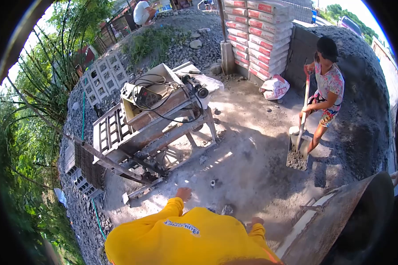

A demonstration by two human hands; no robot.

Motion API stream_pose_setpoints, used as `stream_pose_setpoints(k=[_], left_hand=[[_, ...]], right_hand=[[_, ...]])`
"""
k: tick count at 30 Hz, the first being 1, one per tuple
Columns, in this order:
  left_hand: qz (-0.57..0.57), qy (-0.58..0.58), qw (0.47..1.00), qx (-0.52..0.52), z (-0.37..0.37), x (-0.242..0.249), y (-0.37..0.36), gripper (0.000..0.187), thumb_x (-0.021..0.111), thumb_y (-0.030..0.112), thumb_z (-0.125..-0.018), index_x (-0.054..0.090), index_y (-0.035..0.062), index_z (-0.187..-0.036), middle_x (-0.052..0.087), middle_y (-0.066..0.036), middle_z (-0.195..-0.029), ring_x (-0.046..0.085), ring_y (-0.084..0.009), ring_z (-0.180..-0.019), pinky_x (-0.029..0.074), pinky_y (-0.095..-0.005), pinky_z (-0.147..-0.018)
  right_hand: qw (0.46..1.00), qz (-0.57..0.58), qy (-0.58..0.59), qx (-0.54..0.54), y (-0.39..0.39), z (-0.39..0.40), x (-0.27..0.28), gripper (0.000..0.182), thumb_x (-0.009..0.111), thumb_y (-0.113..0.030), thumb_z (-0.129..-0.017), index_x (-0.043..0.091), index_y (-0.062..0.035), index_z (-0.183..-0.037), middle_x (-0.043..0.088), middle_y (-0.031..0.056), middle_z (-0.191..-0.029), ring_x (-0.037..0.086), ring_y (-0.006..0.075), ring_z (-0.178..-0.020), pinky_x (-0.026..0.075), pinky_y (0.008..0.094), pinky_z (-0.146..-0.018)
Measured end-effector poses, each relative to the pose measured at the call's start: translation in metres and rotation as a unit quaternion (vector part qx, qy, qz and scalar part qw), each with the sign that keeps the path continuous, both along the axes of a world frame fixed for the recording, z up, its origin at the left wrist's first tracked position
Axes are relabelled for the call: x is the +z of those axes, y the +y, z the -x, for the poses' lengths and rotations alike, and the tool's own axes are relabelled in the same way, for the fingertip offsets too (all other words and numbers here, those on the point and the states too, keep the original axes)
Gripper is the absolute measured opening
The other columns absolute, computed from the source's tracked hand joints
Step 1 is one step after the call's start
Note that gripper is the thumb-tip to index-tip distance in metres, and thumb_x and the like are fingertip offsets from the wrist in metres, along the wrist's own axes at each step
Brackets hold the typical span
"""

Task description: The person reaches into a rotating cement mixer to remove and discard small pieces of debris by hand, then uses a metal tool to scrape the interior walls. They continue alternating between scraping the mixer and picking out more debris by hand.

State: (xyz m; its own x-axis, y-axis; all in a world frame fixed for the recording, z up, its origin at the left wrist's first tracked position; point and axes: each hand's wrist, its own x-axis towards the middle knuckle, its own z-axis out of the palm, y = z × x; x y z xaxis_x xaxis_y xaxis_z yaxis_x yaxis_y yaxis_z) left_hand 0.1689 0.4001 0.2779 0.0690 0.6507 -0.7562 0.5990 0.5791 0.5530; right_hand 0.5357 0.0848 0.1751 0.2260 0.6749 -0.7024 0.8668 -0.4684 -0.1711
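Observation:
I look down over my own yellow long-sleeved shirt (185,236). My left hand (184,193) hangs in front of me above the dusty concrete ground (247,150), loosely curled with nothing in it. My right hand (254,221) shows just past its yellow cuff, mostly hidden; nothing is visible in it. Nearest to it is a large grey metal tub (340,221) at the lower right. A block-making machine (163,117) with a motor and black cables stands ahead of my left hand.
A person (326,86) at the right digs a shovel (299,143) into grey mix beside a big sand pile (362,101). Stacked cement bags (261,35) stand at the back. Hollow blocks (104,79) lie left of the machine. Another person (141,11) crouches far off.

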Motion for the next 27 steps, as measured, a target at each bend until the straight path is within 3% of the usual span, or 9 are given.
stream_pose_setpoints(k=[2, 5, 8, 11, 14, 19, 22, 24, 27], left_hand=[[0.003, 0.012, 1.000, -0.009, -0.007, -0.004, 0.008, 0.038, 0.053, 0.030, -0.092, 0.063, 0.0054, -0.120, 0.070, -0.010, -0.100, 0.071, -0.0222, -0.076, 0.058, -0.0365, -0.063], [0.005, 0.016, 1.000, -0.012, -0.010, -0.011, 0.015, 0.032, 0.053, 0.028, -0.092, 0.066, 0.0033, -0.109, 0.071, -0.010, -0.095, 0.071, -0.0216, -0.072, 0.056, -0.0356, -0.056], [0.011, 0.054, 0.997, -0.063, 0.010, -0.049, 0.029, 0.031, 0.054, 0.028, -0.092, 0.068, 0.0023, -0.104, 0.071, -0.010, -0.093, 0.072, -0.0216, -0.069, 0.056, -0.0358, -0.055], [0.043, 0.091, 0.994, -0.047, 0.009, -0.071, 0.056, 0.031, 0.054, 0.027, -0.092, 0.067, 0.0021, -0.104, 0.072, -0.011, -0.093, 0.073, -0.0235, -0.070, 0.058, -0.0373, -0.057], [0.114, 0.096, 0.987, 0.051, -0.021, -0.067, 0.092, 0.029, 0.052, 0.025, -0.092, 0.066, 0.0022, -0.104, 0.073, -0.013, -0.092, 0.073, -0.0248, -0.072, 0.059, -0.0389, -0.059], [-0.027, 0.049, 0.993, -0.104, -0.073, -0.119, 0.192, 0.026, 0.054, 0.022, -0.089, 0.069, 0.0010, -0.089, 0.072, -0.014, -0.081, 0.072, -0.0243, -0.068, 0.057, -0.0372, -0.058], [-0.013, 0.045, 0.999, -0.016, -0.156, -0.109, 0.261, 0.031, 0.054, 0.030, -0.090, 0.068, 0.0021, -0.091, 0.072, -0.012, -0.087, 0.070, -0.0232, -0.069, 0.057, -0.0370, -0.061], [-0.068, 0.030, 0.978, -0.193, -0.200, -0.110, 0.300, 0.032, 0.053, 0.031, -0.090, 0.069, 0.0031, -0.093, 0.071, -0.010, -0.085, 0.069, -0.0226, -0.069, 0.055, -0.0361, -0.063], [-0.152, -0.014, 0.953, -0.261, -0.268, -0.120, 0.342, 0.035, 0.053, 0.034, -0.091, 0.069, 0.0040, -0.098, 0.069, -0.009, -0.083, 0.066, -0.0211, -0.070, 0.053, -0.0350, -0.064]], right_hand=[[0.997, 0.076, 0.018, 0.004, 0.017, -0.002, -0.005, 0.040, 0.077, -0.040, -0.075, 0.074, -0.0148, -0.106, 0.074, 0.0109, -0.100, 0.066, 0.0319, -0.104, 0.052, 0.0430, -0.091], [0.992, -0.050, 0.072, 0.086, 0.000, -0.024, -0.161, 0.036, 0.077, -0.038, -0.073, 0.076, -0.0170, -0.102, 0.074, 0.0099, -0.100, 0.068, 0.0302, -0.100, 0.053, 0.0418, -0.089], [0.983, -0.004, 0.127, -0.131, 0.055, -0.030, -0.100, 0.035, 0.069, -0.039, -0.079, 0.073, -0.0237, -0.111, 0.072, 0.0059, -0.112, 0.067, 0.0279, -0.105, 0.052, 0.0401, -0.090], [0.985, -0.107, 0.130, -0.046, 0.106, -0.058, -0.094, 0.029, 0.068, -0.036, -0.078, 0.076, -0.0239, -0.104, 0.073, 0.0063, -0.105, 0.069, 0.0310, -0.097, 0.055, 0.0401, -0.085], [0.976, -0.056, 0.108, -0.182, 0.177, -0.088, -0.058, 0.007, 0.075, -0.029, -0.073, 0.077, -0.0242, -0.077, 0.075, 0.0001, -0.096, 0.070, 0.0248, -0.088, 0.056, 0.0382, -0.084], [0.968, -0.159, -0.103, 0.166, 0.255, -0.164, -0.089, 0.010, 0.067, -0.019, -0.079, 0.073, -0.0112, -0.080, 0.073, 0.0086, -0.089, 0.071, 0.0280, -0.072, 0.058, 0.0385, -0.074], [0.848, -0.323, 0.098, -0.409, 0.307, -0.202, -0.051, 0.018, 0.065, -0.018, -0.078, 0.067, -0.0049, -0.089, 0.069, 0.0151, -0.084, 0.069, 0.0304, -0.066, 0.058, 0.0403, -0.063], [0.729, -0.322, 0.083, -0.598, 0.350, -0.210, 0.000, 0.023, 0.065, -0.017, -0.076, 0.063, -0.0024, -0.093, 0.067, 0.0180, -0.082, 0.068, 0.0314, -0.064, 0.057, 0.0406, -0.059], [0.708, -0.280, 0.003, -0.648, 0.385, -0.237, 0.033, 0.026, 0.066, -0.016, -0.074, 0.060, -0.0025, -0.095, 0.068, 0.0200, -0.086, 0.070, 0.0306, -0.070, 0.058, 0.0420, -0.064]])
